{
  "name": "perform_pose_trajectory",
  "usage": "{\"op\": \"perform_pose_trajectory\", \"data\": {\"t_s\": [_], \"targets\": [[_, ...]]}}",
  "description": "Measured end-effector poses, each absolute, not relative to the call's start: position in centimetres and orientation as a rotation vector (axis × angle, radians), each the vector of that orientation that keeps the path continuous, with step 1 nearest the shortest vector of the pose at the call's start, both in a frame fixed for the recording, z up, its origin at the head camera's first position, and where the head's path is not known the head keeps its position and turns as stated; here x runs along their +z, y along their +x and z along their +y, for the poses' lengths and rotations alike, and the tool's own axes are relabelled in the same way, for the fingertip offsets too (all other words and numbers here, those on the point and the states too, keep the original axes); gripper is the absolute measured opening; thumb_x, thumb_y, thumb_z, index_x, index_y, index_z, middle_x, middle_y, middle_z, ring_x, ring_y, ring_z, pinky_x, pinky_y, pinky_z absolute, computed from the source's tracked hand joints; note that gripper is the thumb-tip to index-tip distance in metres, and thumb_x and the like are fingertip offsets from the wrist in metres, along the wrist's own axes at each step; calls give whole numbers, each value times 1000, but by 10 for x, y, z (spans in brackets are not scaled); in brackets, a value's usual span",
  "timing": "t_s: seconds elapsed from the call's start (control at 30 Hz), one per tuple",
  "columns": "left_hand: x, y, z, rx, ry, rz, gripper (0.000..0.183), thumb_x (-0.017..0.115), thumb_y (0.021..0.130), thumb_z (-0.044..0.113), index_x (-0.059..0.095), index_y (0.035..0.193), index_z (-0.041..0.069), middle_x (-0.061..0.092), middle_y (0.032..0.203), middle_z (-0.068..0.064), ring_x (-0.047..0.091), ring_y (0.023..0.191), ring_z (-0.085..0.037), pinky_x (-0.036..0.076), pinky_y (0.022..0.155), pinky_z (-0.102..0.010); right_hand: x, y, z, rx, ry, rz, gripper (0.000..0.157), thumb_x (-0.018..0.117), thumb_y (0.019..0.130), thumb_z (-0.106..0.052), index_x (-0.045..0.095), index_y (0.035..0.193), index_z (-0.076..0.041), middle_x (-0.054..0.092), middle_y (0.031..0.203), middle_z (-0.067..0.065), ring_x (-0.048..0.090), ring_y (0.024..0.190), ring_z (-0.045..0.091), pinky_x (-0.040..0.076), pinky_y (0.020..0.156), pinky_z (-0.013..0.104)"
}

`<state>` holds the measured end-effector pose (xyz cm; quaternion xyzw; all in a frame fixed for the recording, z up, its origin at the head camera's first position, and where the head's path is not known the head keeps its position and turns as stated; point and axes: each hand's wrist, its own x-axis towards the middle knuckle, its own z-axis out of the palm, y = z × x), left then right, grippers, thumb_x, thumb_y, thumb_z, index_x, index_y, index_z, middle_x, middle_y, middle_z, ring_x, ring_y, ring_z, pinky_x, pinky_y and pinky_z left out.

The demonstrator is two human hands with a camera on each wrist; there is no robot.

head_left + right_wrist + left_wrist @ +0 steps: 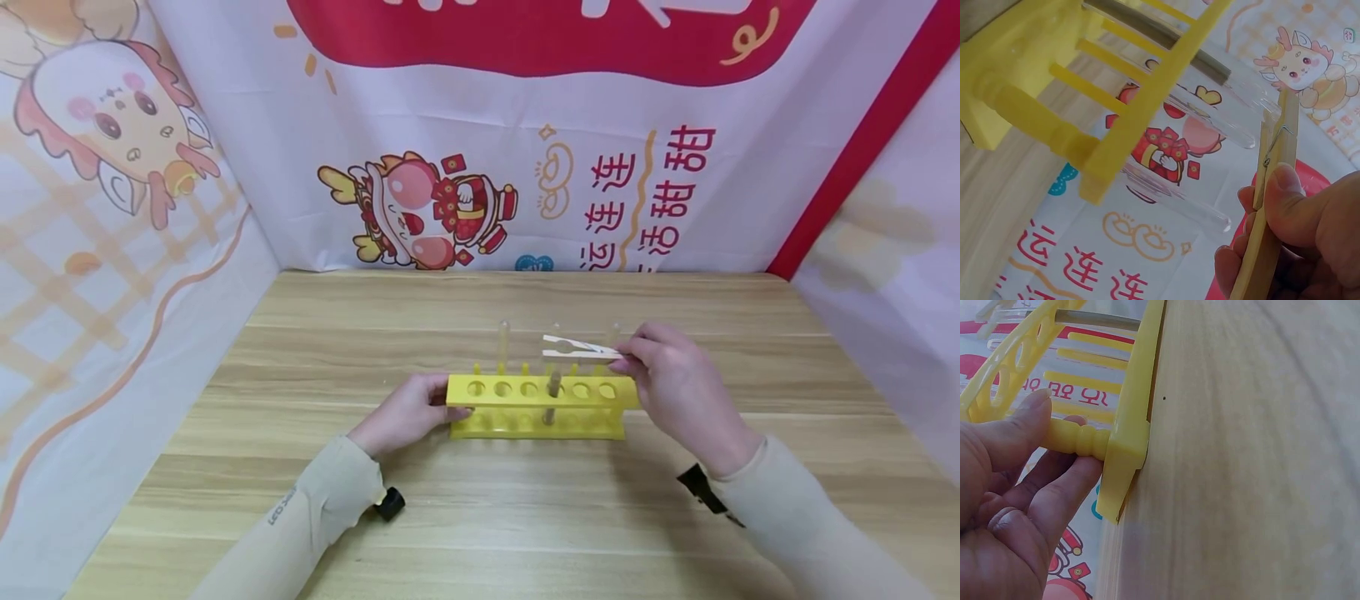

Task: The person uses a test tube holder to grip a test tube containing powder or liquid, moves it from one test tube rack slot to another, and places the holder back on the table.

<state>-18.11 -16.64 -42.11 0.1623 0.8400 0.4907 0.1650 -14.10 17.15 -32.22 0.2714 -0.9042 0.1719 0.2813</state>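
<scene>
A yellow test tube rack (516, 403) stands on the table between both hands. My left hand (408, 412) grips its left end, with thumb and fingers around the end post (1072, 436) in the left wrist view. My right hand (678, 383) holds a wooden test tube clamp (585, 355) by its handle, above the rack's right part. One test tube with dark contents (1212, 66) stands in a rack hole. The clamp's jaws are spread and overlap the upper end of that tube in the right wrist view. Clear tubes (504, 342) rise behind the rack, rounded ends up.
Wood-grain table top (480, 533) lies around the rack. A printed cloth (450, 100) hangs behind the table, with more cloth (217, 333) along the left side and on the right. Dark wrist devices (390, 504) sit at both sleeves.
</scene>
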Motion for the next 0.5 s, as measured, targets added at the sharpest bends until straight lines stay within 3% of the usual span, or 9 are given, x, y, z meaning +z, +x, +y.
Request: {"op": "perform_pose_trajectory", "data": {"t_s": [0.27, 0.5], "targets": [[-420, -180, -167, 1385, 443, 2392, 30, 75, 90, 22, 69, 119, 22, 69, 116, 8, 62, 109, -11, 49, 98, -38, -310, -141, 173, 470, 744, -2357, 17, 86, 73, 1, 75, 87, 3, 59, 78, 4, 58, 66, 17, 56, 58, 35], [-419, -179, -166, 1389, 453, 2395, 30, 75, 90, 21, 69, 118, 21, 69, 115, 7, 63, 108, -11, 50, 97, -38, -296, -140, 180, 505, 703, -2353, 20, 85, 73, 2, 74, 89, 5, 59, 79, 7, 59, 69, 22, 57, 63, 41]]}}
